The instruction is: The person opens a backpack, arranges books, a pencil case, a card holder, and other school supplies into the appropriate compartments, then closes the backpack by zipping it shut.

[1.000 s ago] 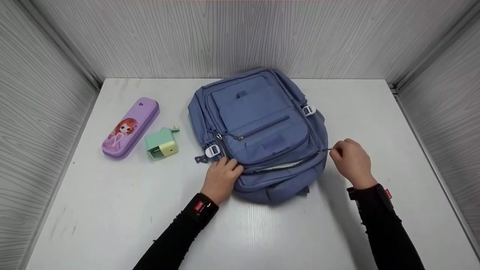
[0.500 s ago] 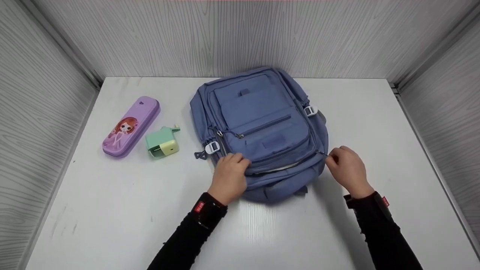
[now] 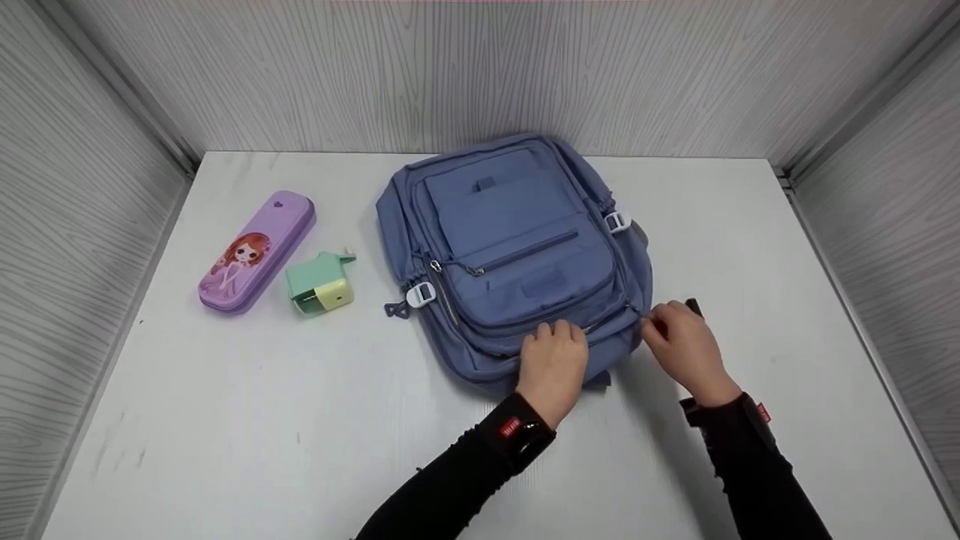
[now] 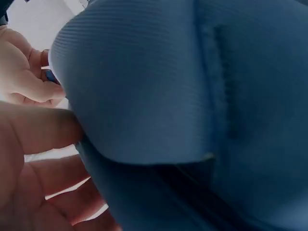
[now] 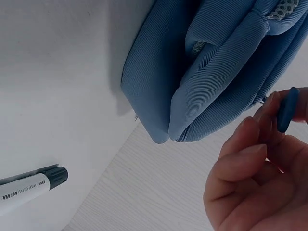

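A blue backpack [image 3: 517, 225] lies front side up, tilted a little, with zippers across its front. My left hand [image 3: 553, 367] grips its near edge at the middle, fingers over the seam of the zipped opening. In the left wrist view, the fingers of the left hand [image 4: 53, 168] lie along the blue fabric. At the bag's lower right corner, my right hand [image 3: 682, 349] pinches a zipper pull. The right wrist view shows the blue pull [image 5: 288, 109] between the right hand's thumb and fingers.
Left of the bag lie a purple pencil case [image 3: 257, 251] with a cartoon girl and a green and yellow crank pencil sharpener [image 3: 320, 283]. A white marker with a dark cap [image 5: 29, 188] lies on the white table [image 3: 247, 427]. Grey wood-patterned panels [image 3: 480, 75] enclose three sides.
My left hand has slid right along the bag's near edge, from its left corner to the middle. My right hand has shifted slightly left and down, and the marker's dark cap shows behind it.
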A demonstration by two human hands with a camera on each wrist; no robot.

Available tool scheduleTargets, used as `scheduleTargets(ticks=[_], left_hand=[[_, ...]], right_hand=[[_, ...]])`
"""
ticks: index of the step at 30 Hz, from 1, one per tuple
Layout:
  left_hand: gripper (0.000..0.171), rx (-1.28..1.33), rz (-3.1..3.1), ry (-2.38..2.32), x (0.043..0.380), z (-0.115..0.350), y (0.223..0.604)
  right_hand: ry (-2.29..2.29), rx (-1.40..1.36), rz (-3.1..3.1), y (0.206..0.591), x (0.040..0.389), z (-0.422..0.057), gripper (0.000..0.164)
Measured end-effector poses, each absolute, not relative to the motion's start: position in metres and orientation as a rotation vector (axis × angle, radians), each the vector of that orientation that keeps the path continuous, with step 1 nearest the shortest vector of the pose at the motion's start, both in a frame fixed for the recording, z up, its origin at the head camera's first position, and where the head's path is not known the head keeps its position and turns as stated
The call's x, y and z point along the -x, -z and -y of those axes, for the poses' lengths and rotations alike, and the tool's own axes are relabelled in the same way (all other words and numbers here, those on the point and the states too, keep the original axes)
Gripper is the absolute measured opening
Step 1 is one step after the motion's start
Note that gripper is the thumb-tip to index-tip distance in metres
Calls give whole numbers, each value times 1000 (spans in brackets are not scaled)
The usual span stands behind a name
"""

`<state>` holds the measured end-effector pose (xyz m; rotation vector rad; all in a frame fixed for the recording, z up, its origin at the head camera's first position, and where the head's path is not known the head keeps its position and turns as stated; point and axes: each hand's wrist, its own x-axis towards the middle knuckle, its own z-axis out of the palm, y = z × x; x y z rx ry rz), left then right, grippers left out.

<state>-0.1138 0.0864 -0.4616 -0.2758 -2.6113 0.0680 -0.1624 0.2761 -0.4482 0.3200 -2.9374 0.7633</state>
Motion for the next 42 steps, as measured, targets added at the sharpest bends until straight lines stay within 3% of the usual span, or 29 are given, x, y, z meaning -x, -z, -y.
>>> scheduleTargets(ticks=[6,21,42], left_hand=[[6,359,2637,-21,117,-82,459],[10,686,2617,69,114,-53,457],[12,1052,2481,227,115,2,464]], right_hand=[[-747,-306,2892,448,164,-279,15],[-623,-284,2911,448,174,-283,16],[-343,-449,3038,430,234,-273,20]])
